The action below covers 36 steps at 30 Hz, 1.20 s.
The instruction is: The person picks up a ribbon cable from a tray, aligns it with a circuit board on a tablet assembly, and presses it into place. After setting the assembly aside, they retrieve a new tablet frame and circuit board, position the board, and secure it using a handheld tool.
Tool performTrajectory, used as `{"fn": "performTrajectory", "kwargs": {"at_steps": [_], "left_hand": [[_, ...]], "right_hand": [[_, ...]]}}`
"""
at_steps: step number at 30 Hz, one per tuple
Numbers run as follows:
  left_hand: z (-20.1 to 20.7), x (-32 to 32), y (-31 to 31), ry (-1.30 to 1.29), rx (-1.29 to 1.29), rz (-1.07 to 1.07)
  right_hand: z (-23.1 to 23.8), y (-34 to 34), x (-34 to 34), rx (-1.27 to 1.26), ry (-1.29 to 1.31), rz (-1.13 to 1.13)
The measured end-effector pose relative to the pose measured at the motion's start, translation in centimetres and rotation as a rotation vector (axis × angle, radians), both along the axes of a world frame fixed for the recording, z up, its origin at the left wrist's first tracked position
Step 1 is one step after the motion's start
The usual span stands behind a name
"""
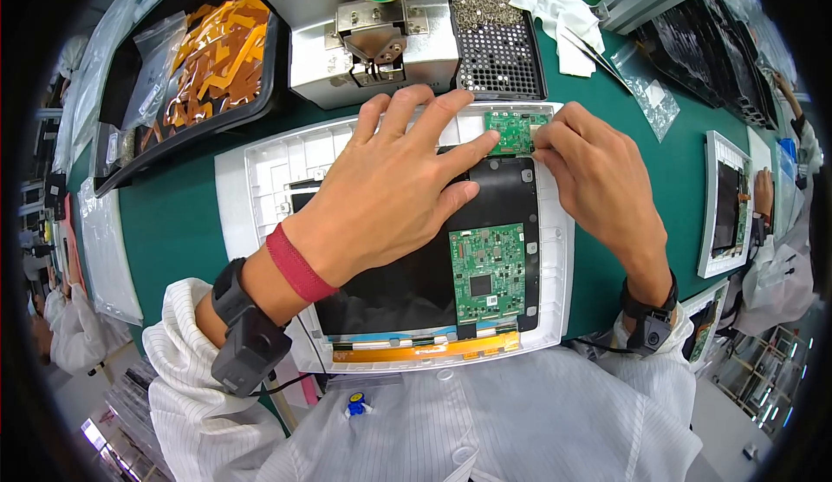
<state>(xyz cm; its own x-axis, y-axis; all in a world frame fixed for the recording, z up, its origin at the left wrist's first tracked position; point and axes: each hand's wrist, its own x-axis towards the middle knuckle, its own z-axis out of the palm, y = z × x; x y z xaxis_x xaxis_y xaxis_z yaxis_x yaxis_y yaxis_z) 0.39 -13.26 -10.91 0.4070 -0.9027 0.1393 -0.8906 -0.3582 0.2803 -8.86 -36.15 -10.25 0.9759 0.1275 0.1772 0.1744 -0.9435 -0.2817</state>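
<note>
A white plastic frame (555,248) lies on the bench with a black display panel (390,287) in it. On the panel's right part sits a large green circuit board (489,276). A smaller green circuit board (513,128) is at the frame's top right. My left hand (394,179) is spread over the panel, its index fingertip touching the small board's left side. My right hand (598,174) has its thumb and fingers pinched at that board's right edge; what is between them is hidden. An orange flex strip (425,350) runs along the near edge.
Behind the frame stand a silver screw-feeding machine (373,40) and a tray of small parts (497,57). A black tray (251,105) with orange strips is far left. White cloth (563,22), tweezers (598,55) and a clear bag (648,96) lie far right. Another framed panel (726,205) is at right, near a co-worker's hand.
</note>
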Motion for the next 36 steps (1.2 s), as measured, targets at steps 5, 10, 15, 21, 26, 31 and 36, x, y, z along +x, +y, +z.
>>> {"fn": "performTrajectory", "kwargs": {"at_steps": [5,10,15,21,26,31,36], "left_hand": [[0.2,0.1,0.0,0.016,0.006,-0.013],[0.3,0.2,-0.1,0.028,0.006,-0.010],[0.2,0.2,0.1,0.052,0.005,-0.004],[0.2,0.1,0.0,0.051,0.014,-0.003],[0.4,0.1,0.1,0.046,0.024,0.002],[0.3,0.1,0.0,0.054,0.016,-0.001],[0.1,0.2,-0.2,0.043,0.016,-0.001]], "right_hand": [[0.2,0.0,0.0,-0.020,0.004,0.012],[0.1,-0.1,0.0,0.022,-0.026,-0.014],[-1.0,0.4,-0.7,0.082,-0.112,-0.064],[-2.0,0.8,-1.4,0.136,-0.227,-0.111],[-1.8,0.9,-1.2,0.123,-0.221,-0.109],[-1.7,0.8,-1.1,0.107,-0.218,-0.120],[-1.6,0.8,-1.1,0.118,-0.175,-0.153]]}}
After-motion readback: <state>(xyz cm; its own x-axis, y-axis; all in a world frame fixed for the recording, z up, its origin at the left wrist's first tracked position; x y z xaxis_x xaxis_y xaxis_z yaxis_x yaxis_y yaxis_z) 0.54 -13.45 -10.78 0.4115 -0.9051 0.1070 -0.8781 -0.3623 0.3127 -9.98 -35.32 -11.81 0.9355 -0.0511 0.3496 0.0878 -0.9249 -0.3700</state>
